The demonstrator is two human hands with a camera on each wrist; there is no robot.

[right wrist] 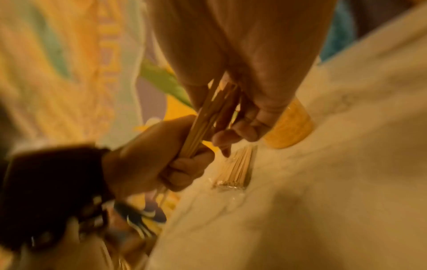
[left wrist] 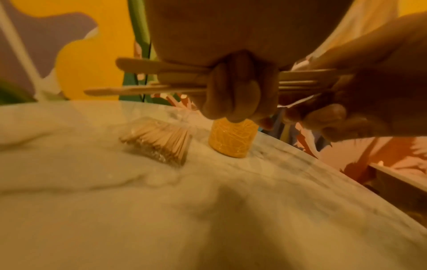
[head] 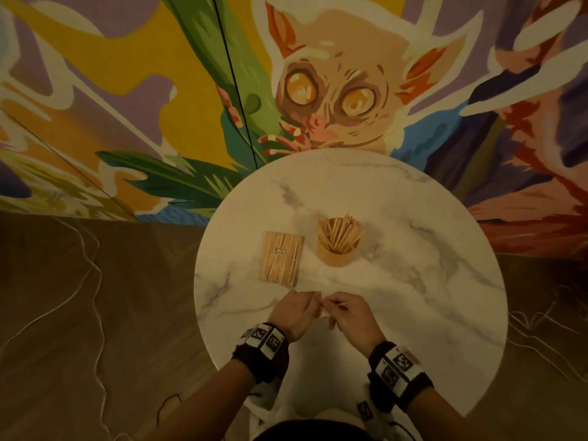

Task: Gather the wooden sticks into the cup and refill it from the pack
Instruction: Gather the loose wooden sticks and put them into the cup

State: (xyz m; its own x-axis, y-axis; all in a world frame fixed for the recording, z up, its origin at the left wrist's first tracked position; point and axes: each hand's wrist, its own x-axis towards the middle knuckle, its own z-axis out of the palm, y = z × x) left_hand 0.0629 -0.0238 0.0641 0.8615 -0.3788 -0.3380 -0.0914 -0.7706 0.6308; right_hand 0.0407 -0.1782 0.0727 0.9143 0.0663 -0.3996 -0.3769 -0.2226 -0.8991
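A small bundle of wooden sticks (left wrist: pixel 161 80) is held between both hands above the near part of the table. My left hand (head: pixel 294 313) grips its middle with curled fingers (left wrist: pixel 233 91). My right hand (head: pixel 350 313) pinches the other end of the bundle (right wrist: pixel 208 117). The cup (head: pixel 339 249) stands upright at the table's middle, holding several sticks that lean outward. To its left lies the clear pack of sticks (head: pixel 281 259), flat and full, also seen as the pack (left wrist: pixel 159 142) beside the cup (left wrist: pixel 233 140).
The round white marble table (head: pixel 413 281) stands against a painted mural wall (head: pixel 159 90). Its near edge is just behind my wrists. Thin white cables (head: pixel 86 281) trail over the wooden floor on both sides.
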